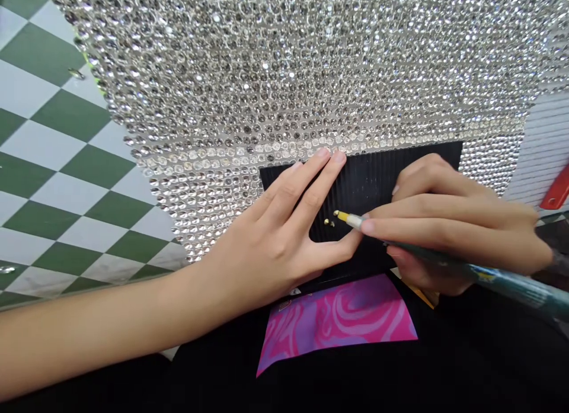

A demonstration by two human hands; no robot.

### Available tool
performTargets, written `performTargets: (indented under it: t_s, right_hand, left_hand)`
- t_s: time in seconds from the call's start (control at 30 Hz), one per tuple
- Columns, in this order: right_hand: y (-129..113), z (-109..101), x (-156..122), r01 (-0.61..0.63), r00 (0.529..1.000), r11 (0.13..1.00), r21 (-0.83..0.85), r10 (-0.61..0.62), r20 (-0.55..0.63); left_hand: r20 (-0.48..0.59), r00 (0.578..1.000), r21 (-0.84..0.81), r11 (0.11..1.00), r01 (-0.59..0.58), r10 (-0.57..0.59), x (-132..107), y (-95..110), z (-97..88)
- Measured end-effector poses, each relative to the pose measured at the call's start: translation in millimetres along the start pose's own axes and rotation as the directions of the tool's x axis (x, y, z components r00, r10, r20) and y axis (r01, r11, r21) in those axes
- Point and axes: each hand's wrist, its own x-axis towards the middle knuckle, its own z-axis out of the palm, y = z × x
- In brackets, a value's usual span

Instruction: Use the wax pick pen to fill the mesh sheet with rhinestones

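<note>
My right hand [448,223] is closed around a dark green pen-like tool [502,285] with a pale collar and a yellow tip. That tip touches a small gold rhinestone [336,213] above a black ribbed board [368,176]. Two more tiny gold stones [326,221] lie on the board beside it. My left hand [288,223] rests flat over the board's left part, fingers stretched out towards its far edge and thumb reaching under the tool's tip. Beyond the board spreads a sheet covered in rows of silver rhinestones [284,75].
A pink and purple swirled paper [355,318] lies on dark cloth nearest me. Green and white checkered tiles [66,164] show at left, with a few loose stones. At the right edge are a white lined sheet [542,140] and a red object [555,188].
</note>
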Motion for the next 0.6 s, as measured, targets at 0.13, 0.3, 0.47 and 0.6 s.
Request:
performTargets:
  t_s: [0.13,0.3,0.47,0.6]
  right_hand:
    - [5,15,0,0.017,0.999,0.999,0.038,-0.015,-0.051]
    - [8,10,-3,0.029,0.999,0.999,0.042,-0.028,-0.025]
    - [7,7,-4,-0.024,0.998,0.999,0.047,0.027,-0.062]
    - [6,5,-9,-0.053,0.996,0.996,0.067,0.057,-0.071]
  left_hand:
    - [-0.016,1.0,0.011,1.0,-0.004,0.004,0,1,0.2]
    - [-0.01,1.0,0.035,0.999,-0.012,0.012,0,0,0.2]
    - [-0.003,1.0,0.053,0.999,-0.01,0.01,0,0,0.5]
    - [-0.014,1.0,0.019,1.0,0.001,-0.001,-1,0,0.7]
